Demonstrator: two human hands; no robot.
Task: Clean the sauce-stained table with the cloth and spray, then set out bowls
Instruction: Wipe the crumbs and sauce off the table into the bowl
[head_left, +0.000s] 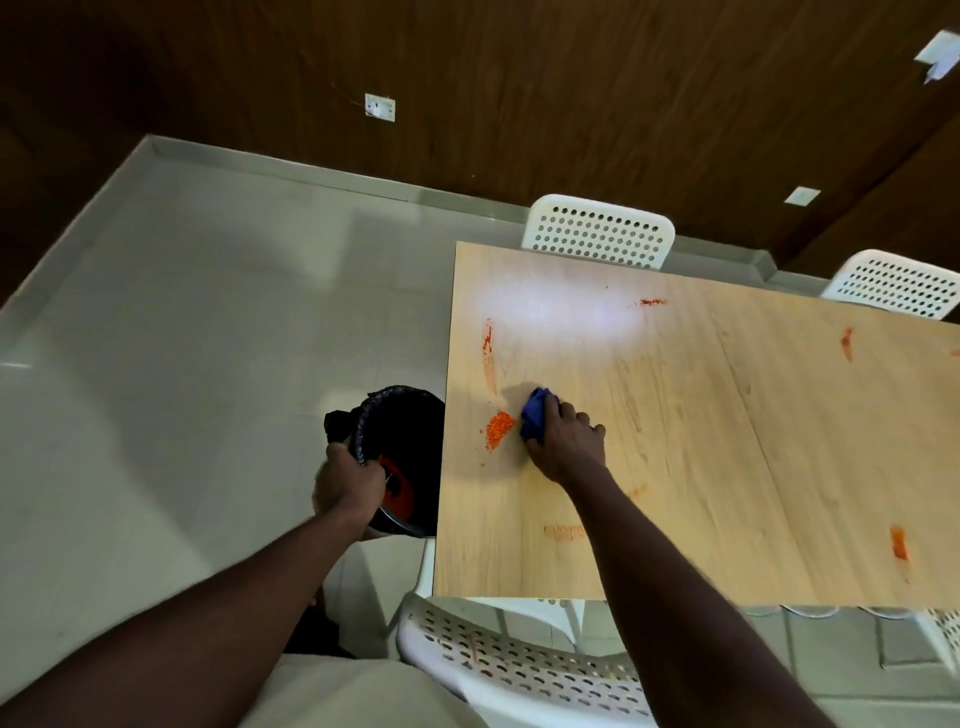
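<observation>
white chair at near desk edge | left hand grips black bin rim beside the desk | right hand clutches bunched blue cloth on the desk — just beside an orange sauce blob | red streaks farther back

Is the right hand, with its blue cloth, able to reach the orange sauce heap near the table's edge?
Probably yes. The right hand grips the blue cloth just beside the sauce heap, with only bare table between them.
</observation>
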